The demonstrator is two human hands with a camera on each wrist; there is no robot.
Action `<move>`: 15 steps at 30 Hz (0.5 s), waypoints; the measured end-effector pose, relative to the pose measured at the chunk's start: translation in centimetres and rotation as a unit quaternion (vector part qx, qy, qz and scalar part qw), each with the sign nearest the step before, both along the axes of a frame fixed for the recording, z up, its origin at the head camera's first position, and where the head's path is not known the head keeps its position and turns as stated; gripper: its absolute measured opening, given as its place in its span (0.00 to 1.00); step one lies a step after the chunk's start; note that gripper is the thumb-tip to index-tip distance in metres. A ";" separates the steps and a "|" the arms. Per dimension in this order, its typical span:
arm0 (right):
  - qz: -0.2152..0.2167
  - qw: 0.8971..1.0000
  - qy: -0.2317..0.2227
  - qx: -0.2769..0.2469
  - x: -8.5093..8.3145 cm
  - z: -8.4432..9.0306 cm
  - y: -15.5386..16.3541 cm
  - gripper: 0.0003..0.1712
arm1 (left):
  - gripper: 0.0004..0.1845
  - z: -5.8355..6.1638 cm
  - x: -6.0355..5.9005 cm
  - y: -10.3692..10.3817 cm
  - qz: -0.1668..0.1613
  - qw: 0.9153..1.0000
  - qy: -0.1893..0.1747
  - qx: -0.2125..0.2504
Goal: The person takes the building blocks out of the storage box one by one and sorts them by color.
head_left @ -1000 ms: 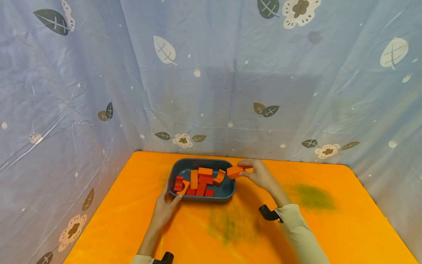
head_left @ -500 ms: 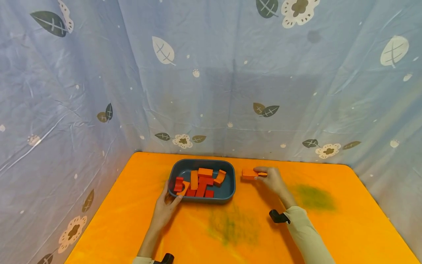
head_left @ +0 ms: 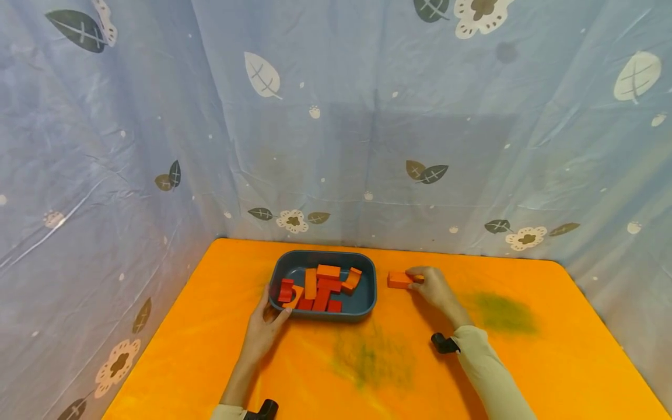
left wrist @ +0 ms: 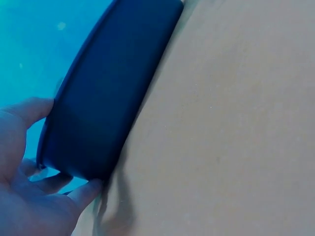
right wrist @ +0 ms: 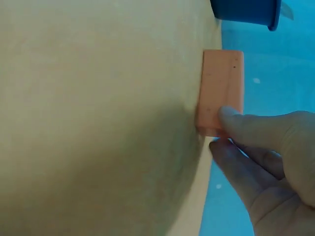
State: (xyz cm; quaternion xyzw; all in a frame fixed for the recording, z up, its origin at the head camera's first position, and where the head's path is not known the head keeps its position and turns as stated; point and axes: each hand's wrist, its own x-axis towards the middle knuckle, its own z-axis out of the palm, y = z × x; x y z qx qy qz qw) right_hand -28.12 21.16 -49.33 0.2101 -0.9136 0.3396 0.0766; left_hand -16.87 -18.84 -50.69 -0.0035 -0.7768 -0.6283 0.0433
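Two hands were at work on the orange table (head_left: pixel 525 373): the left hand (head_left: pixel 262 329) gripped the near-left corner of the blue tray (head_left: pixel 367 291), thumb over the rim, with red and orange blocks (head_left: pixel 320 289) heaped inside. Just right of the tray, toward the far edge, the orange block (head_left: pixel 399 280) lay flat on the table. At its right end, the right hand (head_left: pixel 433 289) pinched it between fingertips (right wrist: pixel 231 120) and thumb.

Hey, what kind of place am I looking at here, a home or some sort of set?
Most likely a makeshift recording booth, not a lived-in room. A leaf-and-flower printed blue sheet walls in an orange-covered table, which bears only a dark tray of orange blocks and the block by the right hand.
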 end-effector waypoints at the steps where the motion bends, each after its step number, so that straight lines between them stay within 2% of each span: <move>1: -0.004 1.000 0.002 0.005 0.0 0.2 0.0 0.19 | 0.46 0.0 0.0 0.0 0.001 1.000 -0.001 -0.001; 6: -0.009 1.000 -0.005 -0.017 0.0 2.2 -0.7 0.23 | 0.45 0.1 -0.1 0.0 0.005 1.000 -0.005 0.001; 8: 0.010 0.999 -0.008 -0.030 -0.1 3.3 -1.3 0.22 | 0.45 0.2 -0.1 0.0 0.007 1.000 -0.007 0.000; 10: 0.030 0.999 -0.005 -0.018 -0.2 4.5 -2.2 0.22 | 0.45 0.2 -0.1 0.0 0.008 1.000 -0.006 0.000; 14: 0.098 0.995 0.025 0.017 -0.8 6.3 -4.0 0.20 | 0.45 0.1 -0.1 0.0 0.007 1.000 -0.006 0.000; 15: 0.146 0.989 0.030 0.002 -1.8 5.0 -3.9 0.19 | 0.45 0.1 -0.1 0.1 0.007 1.000 -0.005 0.001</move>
